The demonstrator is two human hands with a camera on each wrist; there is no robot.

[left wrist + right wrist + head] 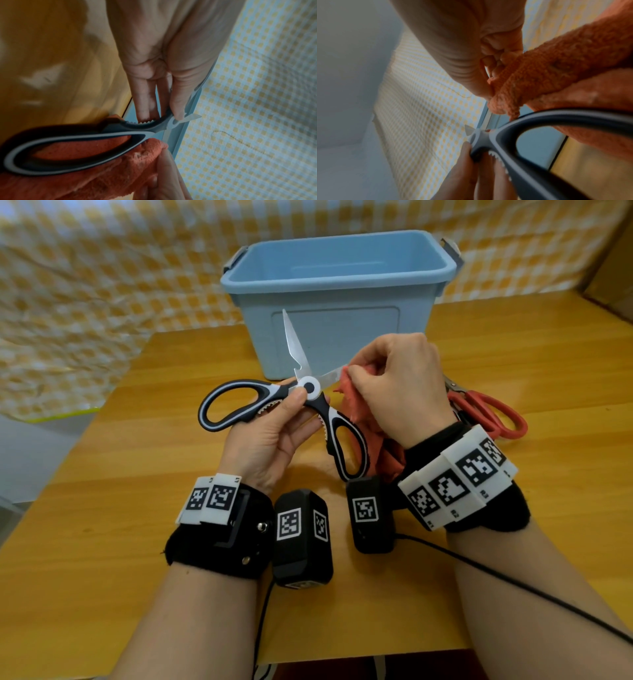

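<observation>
left hand (270, 440) pinches the open scissors (308, 387) by the bin (359, 299). right hand (400, 385) squeezes a cloth (358, 405) on one blade, so probably half done.

No legible text; only black-white square codes (448, 487) on wrist mounts (219, 529).

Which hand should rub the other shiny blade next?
The right hand: it grips the orange fluffy cloth against the black-and-white steel scissors, while the left hand pinches their pivot, steadying them.
</observation>
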